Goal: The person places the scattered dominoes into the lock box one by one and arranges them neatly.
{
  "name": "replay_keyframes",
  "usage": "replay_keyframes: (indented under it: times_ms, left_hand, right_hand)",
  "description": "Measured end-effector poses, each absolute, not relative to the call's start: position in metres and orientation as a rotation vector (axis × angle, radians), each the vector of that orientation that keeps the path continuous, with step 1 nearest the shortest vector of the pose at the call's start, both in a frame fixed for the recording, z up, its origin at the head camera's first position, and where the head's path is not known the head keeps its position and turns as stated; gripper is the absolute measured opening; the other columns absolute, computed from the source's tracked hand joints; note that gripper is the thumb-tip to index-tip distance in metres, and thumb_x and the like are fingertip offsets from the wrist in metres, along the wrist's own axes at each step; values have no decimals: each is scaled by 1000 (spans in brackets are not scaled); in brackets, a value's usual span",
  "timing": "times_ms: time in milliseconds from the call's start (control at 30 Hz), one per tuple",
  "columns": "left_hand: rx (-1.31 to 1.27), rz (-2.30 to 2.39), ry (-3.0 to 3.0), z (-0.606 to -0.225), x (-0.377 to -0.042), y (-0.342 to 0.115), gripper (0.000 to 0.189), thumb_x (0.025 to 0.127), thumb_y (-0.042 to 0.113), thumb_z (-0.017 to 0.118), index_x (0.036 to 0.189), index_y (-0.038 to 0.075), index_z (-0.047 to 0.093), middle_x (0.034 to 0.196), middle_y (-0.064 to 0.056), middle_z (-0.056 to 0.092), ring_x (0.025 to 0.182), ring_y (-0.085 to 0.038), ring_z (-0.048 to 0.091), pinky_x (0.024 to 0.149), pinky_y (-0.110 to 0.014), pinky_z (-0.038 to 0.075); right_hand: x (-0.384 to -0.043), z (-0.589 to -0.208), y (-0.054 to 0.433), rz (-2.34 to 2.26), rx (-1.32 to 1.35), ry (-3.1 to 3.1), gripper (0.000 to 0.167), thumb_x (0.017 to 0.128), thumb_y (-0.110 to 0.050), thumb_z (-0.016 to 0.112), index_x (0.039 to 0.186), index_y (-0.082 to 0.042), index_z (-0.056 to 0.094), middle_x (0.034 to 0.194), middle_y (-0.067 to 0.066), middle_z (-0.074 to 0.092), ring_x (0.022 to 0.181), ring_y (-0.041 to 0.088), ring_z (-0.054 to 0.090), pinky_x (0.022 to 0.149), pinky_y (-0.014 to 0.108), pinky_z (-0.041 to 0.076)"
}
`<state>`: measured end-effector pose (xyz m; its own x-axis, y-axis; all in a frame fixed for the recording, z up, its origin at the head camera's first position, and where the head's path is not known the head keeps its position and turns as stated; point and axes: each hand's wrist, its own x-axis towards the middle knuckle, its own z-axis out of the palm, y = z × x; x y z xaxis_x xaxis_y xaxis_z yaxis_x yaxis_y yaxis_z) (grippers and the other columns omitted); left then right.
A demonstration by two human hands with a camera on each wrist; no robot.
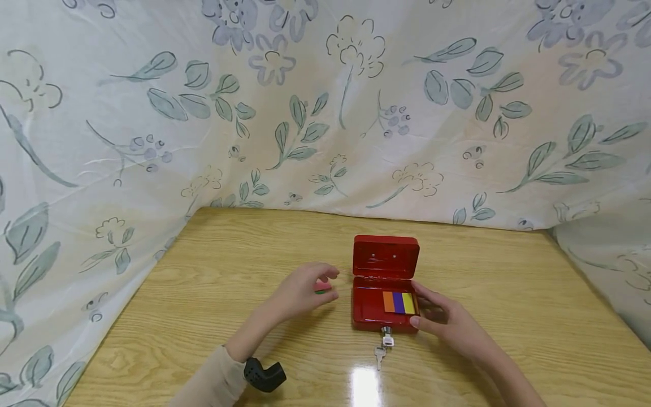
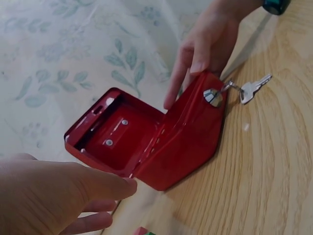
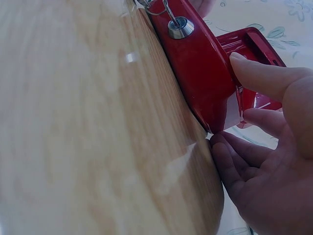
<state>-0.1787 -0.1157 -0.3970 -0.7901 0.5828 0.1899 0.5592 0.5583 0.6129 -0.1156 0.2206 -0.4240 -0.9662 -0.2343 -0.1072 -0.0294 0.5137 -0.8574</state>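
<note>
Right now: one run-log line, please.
right hand: touching open red metal box | left hand: near pink-and-green block | silver metal key: in lock

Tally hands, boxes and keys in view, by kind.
Hands: 2 (left hand, right hand)
Boxes: 1 (red box, lid open)
Keys: 2 (key at the lock, loose-hanging key)
Total: 5

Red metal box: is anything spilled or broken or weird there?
Nothing looks broken or spilled. One little oddity: a small pink-and-green piece sits outside the red metal box, near the left hand, while the orange, purple and yellow pieces sit inside.
</note>
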Motion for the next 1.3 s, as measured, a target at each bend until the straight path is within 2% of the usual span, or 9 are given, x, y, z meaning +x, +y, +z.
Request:
replay_keyframes:
  times_ms: [167,367,567,933,1300]
  left_hand:
    - [988,1013,2759,-398,-180,-121,39,88,17,79,123,3,66,116,-9,69,103,-20,64,89,-38,54]
    - [981,1054,2708,-397,-184,-131,41,88,16,79,123,2,66,116,-10,69,101,-23,65,87,-41,54]
    - [966,1018,2673,-394,-189,-139,40,86,16,81,122,5,67,116,-7,70,101,-21,65,86,-42,53]
    - [1014,955,2605,-396,-193,-141,35,82,15,85,114,10,72,103,0,72,91,-17,67,81,-37,55]
    - [1021,954,2563,-401,-192,-139,34,81,11,85,112,9,72,102,3,72,90,-14,66,80,-30,55]
  right_hand:
    - [-115,-423,219,-1445,-228,2539,78,90,-33,76,156,-19,38,151,19,44,126,38,52,98,51,48]
    - [-115,-421,217,-1435,-233,2546,76,90,-34,75,155,-18,39,151,18,44,127,38,51,99,53,47]
    - [-115,-421,218,-1434,-227,2541,77,90,-35,75,155,-19,38,152,19,43,127,39,51,99,53,48]
    - [-115,-422,220,-1438,-226,2536,78,90,-35,75,156,-19,38,152,20,42,127,39,51,98,52,48]
    - [-114,-423,221,-1428,-211,2541,78,89,-35,75,156,-20,38,152,19,42,127,38,51,97,50,49]
